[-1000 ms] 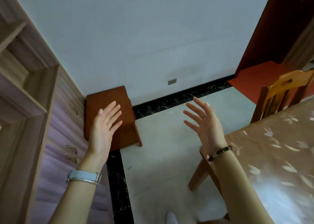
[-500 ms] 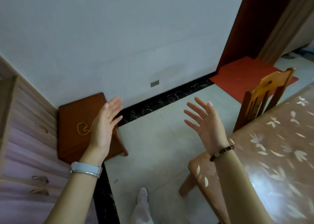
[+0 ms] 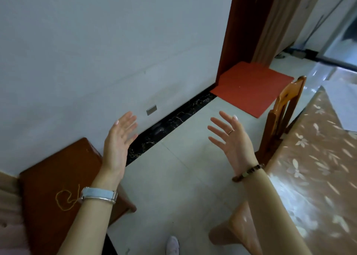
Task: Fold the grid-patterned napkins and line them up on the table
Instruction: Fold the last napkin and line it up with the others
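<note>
My left hand (image 3: 117, 142) is raised in front of me with straight fingers and holds nothing; a pale watch is on its wrist. My right hand (image 3: 230, 138) is also raised, fingers spread, palm turned inward, empty, with a ring and a bead bracelet. The table (image 3: 316, 177) with a shiny leaf-patterned cover lies at the right, past my right arm. Something pale (image 3: 343, 102) lies on its far end, too blurred to tell whether it is a napkin. No grid-patterned napkin is plainly visible.
A low brown wooden stool (image 3: 58, 171) with a yellow string (image 3: 66, 198) on it stands at the lower left by the wall. A wooden chair (image 3: 284, 111) is pushed to the table. A red mat (image 3: 251, 88) lies at a doorway. Pale floor tiles lie between.
The view has swung to the right: the stool slid down-left, the shelves left the frame, and more of the table, chair and doorway came in. Both hands stay raised and open.
</note>
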Action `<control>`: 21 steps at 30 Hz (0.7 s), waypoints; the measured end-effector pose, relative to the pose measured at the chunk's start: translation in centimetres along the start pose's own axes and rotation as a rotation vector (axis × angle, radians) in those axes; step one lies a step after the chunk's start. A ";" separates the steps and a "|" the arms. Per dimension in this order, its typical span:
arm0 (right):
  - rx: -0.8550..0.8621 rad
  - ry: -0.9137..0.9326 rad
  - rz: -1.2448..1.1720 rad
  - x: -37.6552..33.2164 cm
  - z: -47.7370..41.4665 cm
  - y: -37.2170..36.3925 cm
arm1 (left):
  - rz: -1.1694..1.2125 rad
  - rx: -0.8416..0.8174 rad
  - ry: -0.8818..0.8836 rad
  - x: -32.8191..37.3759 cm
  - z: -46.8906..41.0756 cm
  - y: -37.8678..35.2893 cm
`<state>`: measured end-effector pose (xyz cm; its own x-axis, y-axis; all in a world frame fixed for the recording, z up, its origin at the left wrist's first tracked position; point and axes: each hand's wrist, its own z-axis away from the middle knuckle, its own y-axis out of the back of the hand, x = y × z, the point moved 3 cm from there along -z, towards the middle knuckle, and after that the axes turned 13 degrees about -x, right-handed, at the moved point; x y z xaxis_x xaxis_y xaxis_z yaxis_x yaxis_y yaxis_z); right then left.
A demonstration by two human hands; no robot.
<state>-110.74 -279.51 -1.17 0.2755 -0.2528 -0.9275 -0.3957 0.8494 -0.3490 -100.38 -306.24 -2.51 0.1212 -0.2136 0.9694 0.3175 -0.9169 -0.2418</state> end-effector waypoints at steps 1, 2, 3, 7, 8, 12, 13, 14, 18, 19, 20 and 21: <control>0.015 0.003 0.002 0.0 -0.7 -0.3 | 0.008 -0.010 0.006 0.0 -1.2 0.5; 0.030 0.007 0.001 -0.1 -1.3 -0.6 | 0.014 -0.021 0.010 0.0 -2.3 1.0; 0.047 0.013 -0.001 -0.1 -1.9 -0.8 | 0.018 -0.034 0.013 0.0 -3.3 1.4; 0.127 0.039 -0.011 -0.4 -4.1 -1.1 | 0.030 -0.083 0.019 0.0 -7.2 2.3; 0.142 0.040 -0.013 -0.4 -4.5 -1.1 | 0.032 -0.096 0.022 0.0 -7.9 2.3; 0.196 0.038 -0.030 -0.1 -5.8 -0.5 | 0.044 -0.129 0.038 -0.8 -10.2 2.2; 0.212 0.037 -0.038 0.0 -6.1 -0.2 | 0.046 -0.136 0.043 -1.1 -10.8 2.0; 0.227 0.038 -0.044 0.1 -6.5 0.1 | 0.048 -0.142 0.053 -1.4 -11.4 1.8; 0.269 0.039 -0.051 0.1 -8.2 1.7 | 0.036 -0.186 0.094 -2.8 -14.1 0.5; 0.273 0.040 -0.051 0.1 -8.7 2.1 | 0.033 -0.198 0.101 -3.1 -14.8 0.2; 0.280 0.039 -0.053 0.1 -9.2 2.4 | 0.028 -0.205 0.106 -3.3 -15.5 -0.3; 0.290 0.040 -0.062 0.1 -9.9 2.9 | 0.025 -0.209 0.110 -3.5 -16.4 -0.7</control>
<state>-120.58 -281.66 -3.61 0.2541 -0.3214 -0.9122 -0.1109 0.9273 -0.3576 -116.48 -310.33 -5.05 0.0192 -0.2618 0.9649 0.1128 -0.9584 -0.2623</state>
